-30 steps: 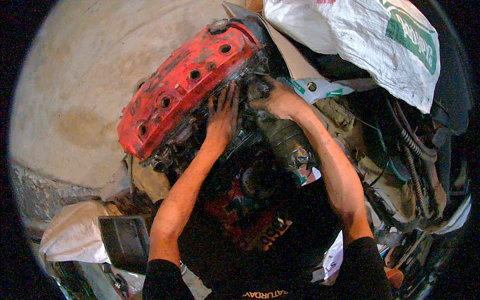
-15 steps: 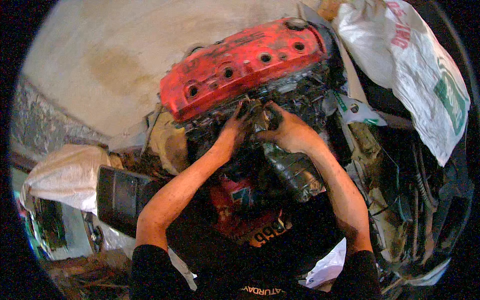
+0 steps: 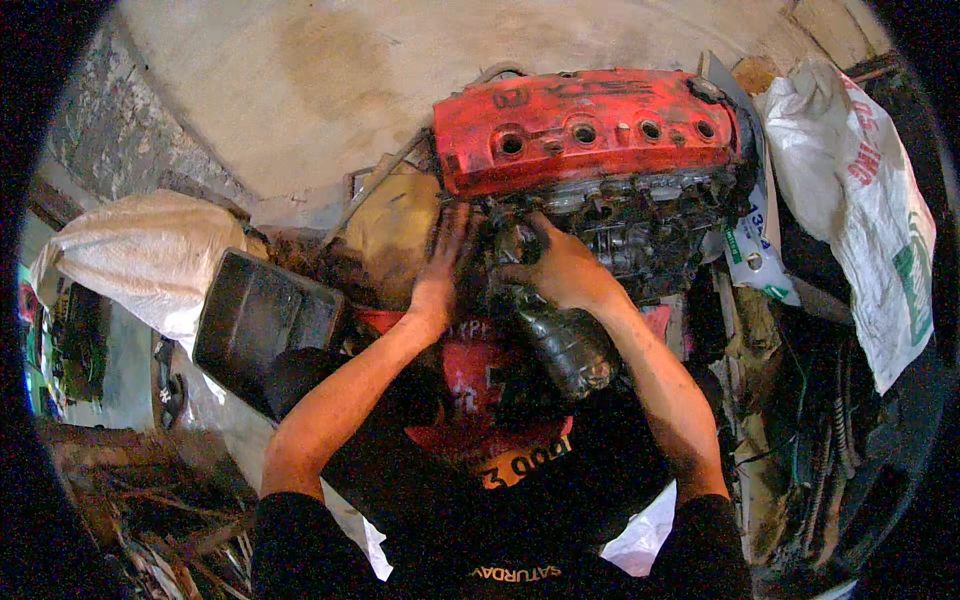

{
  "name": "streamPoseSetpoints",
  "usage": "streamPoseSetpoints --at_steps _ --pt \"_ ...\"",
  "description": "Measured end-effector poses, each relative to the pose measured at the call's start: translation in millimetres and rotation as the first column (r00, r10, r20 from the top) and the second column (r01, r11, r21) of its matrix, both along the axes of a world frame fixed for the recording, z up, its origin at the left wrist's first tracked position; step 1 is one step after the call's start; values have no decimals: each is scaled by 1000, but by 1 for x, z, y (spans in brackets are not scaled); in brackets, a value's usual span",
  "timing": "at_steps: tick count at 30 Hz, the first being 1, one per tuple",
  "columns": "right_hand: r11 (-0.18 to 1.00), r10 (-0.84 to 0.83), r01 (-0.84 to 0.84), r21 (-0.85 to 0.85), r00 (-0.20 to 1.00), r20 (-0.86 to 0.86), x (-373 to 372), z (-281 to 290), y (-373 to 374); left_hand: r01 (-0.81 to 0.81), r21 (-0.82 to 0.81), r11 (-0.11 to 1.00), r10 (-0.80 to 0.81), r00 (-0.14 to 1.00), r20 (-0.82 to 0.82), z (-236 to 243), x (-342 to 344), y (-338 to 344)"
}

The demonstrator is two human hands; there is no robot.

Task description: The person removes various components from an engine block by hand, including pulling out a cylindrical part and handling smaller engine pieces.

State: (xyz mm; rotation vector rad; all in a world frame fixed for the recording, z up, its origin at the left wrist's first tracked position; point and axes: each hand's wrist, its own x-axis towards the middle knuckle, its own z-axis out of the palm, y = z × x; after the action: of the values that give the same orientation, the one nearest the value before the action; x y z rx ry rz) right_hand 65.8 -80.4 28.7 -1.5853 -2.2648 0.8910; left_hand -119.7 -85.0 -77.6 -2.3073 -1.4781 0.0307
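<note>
Right hand [image 3: 567,265], fingers clamped on dark ribbed plastic bottle [image 3: 568,350]; left hand [image 3: 441,268], fingers slightly apart (blurred), near red-topped dark metal engine [image 3: 620,165]. Loosened grip could drop bottle.

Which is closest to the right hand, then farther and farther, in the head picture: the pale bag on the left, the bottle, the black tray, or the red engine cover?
Nearest the right hand first:
1. Bottle: in its grip.
2. Red engine cover: just ahead.
3. Black tray: off to the left.
4. Pale bag: farther left, past the tray.
</note>
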Motion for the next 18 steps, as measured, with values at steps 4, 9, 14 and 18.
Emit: streamPoseSetpoints --at_steps 4,9,14,18 --pt "995 -27 14 -96 990 -142 -22 4 -11 304 -364 880 278 293 915 -31 -11 5" --pt "999 -19 19 -30 1000 17 -30 -9 -3 410 -218 886 422 -513 748 -41 3 15" --pt "968 -176 190 -166 979 99 -24 -15 -16 30 -169 985 169 -8 986 -39 6 31" --pt "973 -154 190 -130 957 244 -15 -21 -25 -51 2 999 -5 -68 998 -46 27 16"
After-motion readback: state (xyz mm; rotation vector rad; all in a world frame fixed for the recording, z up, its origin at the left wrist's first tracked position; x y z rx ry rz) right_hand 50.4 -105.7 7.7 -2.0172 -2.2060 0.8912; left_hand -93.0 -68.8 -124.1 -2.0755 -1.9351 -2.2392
